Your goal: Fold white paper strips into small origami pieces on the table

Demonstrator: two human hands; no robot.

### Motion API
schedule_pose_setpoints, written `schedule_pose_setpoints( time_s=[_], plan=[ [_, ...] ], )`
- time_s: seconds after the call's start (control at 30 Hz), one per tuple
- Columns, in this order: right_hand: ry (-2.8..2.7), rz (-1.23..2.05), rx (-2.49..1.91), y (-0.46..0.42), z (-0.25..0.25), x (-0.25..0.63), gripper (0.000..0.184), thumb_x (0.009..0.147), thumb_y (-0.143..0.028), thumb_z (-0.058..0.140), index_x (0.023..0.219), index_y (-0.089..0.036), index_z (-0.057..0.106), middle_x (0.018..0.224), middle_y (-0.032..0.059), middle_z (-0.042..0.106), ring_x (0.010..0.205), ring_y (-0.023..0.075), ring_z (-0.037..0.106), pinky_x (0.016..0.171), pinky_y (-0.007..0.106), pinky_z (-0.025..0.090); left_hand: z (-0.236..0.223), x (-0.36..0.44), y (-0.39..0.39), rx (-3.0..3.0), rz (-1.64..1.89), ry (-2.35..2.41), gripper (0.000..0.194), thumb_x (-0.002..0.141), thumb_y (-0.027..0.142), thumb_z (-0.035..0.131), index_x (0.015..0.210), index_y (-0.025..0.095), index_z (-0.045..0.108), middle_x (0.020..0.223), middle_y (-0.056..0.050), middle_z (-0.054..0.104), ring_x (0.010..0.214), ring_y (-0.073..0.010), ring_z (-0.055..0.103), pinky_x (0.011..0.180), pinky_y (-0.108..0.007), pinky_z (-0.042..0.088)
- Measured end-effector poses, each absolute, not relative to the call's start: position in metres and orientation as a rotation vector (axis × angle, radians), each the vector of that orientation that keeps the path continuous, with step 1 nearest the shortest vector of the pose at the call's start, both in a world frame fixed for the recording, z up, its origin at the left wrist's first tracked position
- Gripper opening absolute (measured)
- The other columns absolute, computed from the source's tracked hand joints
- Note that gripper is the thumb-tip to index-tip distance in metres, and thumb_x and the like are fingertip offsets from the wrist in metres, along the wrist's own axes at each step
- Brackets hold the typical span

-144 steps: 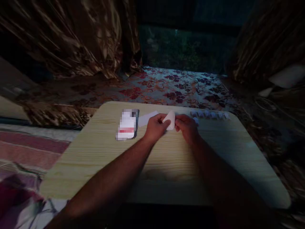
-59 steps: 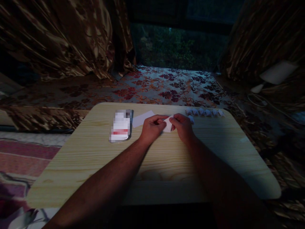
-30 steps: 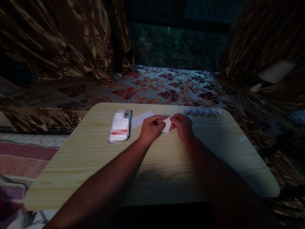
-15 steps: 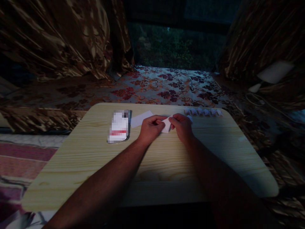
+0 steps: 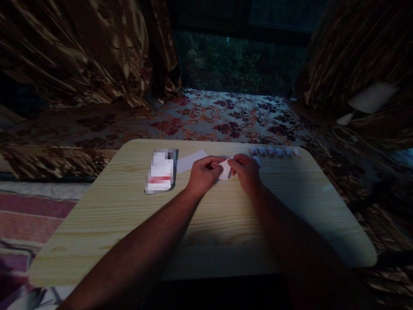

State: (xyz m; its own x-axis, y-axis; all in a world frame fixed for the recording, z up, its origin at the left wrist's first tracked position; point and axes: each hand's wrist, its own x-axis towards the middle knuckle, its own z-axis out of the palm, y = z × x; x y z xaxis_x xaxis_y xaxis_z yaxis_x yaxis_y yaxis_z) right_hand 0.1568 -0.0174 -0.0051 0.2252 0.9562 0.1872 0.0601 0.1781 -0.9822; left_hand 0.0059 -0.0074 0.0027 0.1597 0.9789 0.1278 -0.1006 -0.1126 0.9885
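Observation:
A small piece of folded white paper [image 5: 225, 171] is held between my two hands, just above the far half of the wooden table. My left hand [image 5: 205, 173] pinches its left side with thumb and fingers. Opposite it, my right hand [image 5: 247, 170] grips the upper right edge, thumb on top. Creases show on the face turned to me; its far side is hidden. Flat on the table behind my left hand lies a white sheet of paper [image 5: 191, 161]. Part of a small folded paper piece [image 5: 257, 160] peeks out beyond my right hand.
Several small folded paper pieces [image 5: 275, 151] stand in a row along the far right edge of the table [image 5: 129, 232]. A blurred-out phone-like object [image 5: 160, 171] lies at left. Beyond are a flowered cloth ledge [image 5: 213, 114], curtains and a white lamp [image 5: 373, 98].
Almost nothing differs. Both hands keep their grip on the folded paper in the same place, with at most a tiny shift of the right hand.

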Motion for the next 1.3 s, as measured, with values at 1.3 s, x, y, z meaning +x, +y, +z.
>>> schedule_pose_setpoints(
  time_s=[1.3],
  plan=[
    [-1.020,0.954,-1.095,-0.0125,-0.0093,0.1604,0.016,0.071,-0.030,0.071,0.063,-0.020,0.062,0.048,-0.0054,0.053,0.046,0.0091,0.045,0.049,0.025,0.036,0.0024,0.0052,-0.0055,1.296,1.167,0.954,0.025,0.065,0.017,0.073,0.089,0.016,0.079,0.060,0.002,0.063,0.048,-0.0073,0.047,0.046,-0.021,0.033]
  ],
)
